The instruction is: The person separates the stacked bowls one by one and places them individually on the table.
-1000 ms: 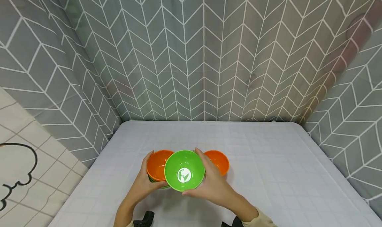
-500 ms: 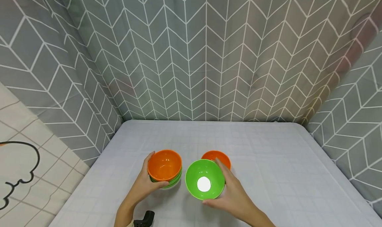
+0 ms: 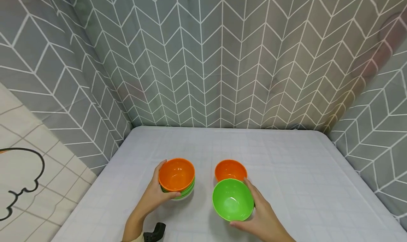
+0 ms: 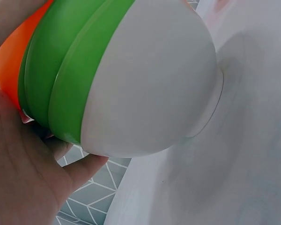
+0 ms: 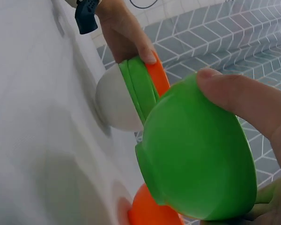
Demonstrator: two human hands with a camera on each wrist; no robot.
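Basically, right hand [image 3: 261, 213] grips green bowl [image 3: 233, 199] at lower centre-right, left hand [image 3: 154, 196] grips bowl stack [image 3: 176, 175] at lower centre-left; a careless right-hand dip could clip the lone orange bowl [image 3: 230, 169] just above, uneven left-hand pressure could tip the stack.

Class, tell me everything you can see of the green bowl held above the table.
The green bowl is round, bright green inside and out, with a short foot. Its smooth, shiny surface looks like plastic or glazed ceramic. Nothing visible lies inside; a pale gleam shows at the bottom. The right-hand grip holds it mouth up, off the table, thumb at its near side. It overlaps the lone orange bowl beyond it in the head view; whether they touch is unclear.
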